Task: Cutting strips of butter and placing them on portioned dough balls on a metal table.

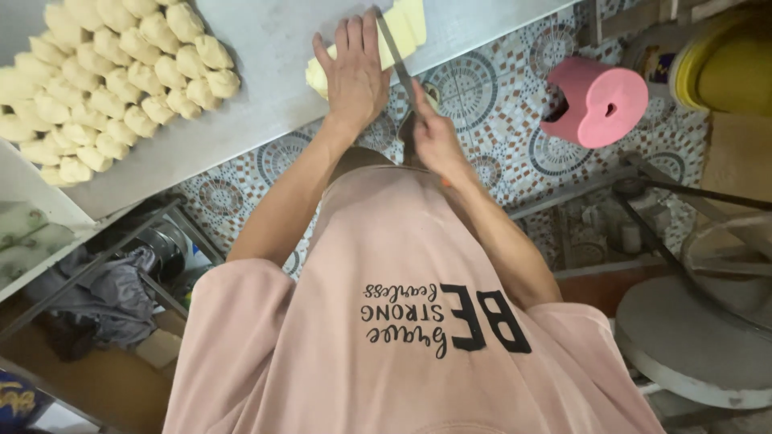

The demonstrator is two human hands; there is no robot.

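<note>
Pink cloth of the person's shirt (402,337) fills the near part of the view, with dark lettering across it, and both forearms reach away from it toward the metal table (265,88). To the near left, under the table, a dark bundle of cloth (112,293) lies among metal frame bars. At the near right stands a round grey stone slab (691,345). Further out the floor (498,104) shows a mosaic of round patterned tiles, and a pink stool (599,100) lies tipped on it to the right, just beside a yellow bucket (728,68). The right hand (434,133) is closed around the handle of a long knife (396,56), whose thin grey blade runs away from the body and crosses the dough strip (394,36). The left hand (354,68) lies flat with its fingers spread, pressing down on that strip just left of the blade. The strip is pale yellow, smooth and flattened, stretched along the table's edge at the far middle, with squared ends showing beyond the hand on both sides. Far left on the same table sit rows of cut dough pieces (112,80), small rounded pale yellow lumps packed touching one another.
</note>
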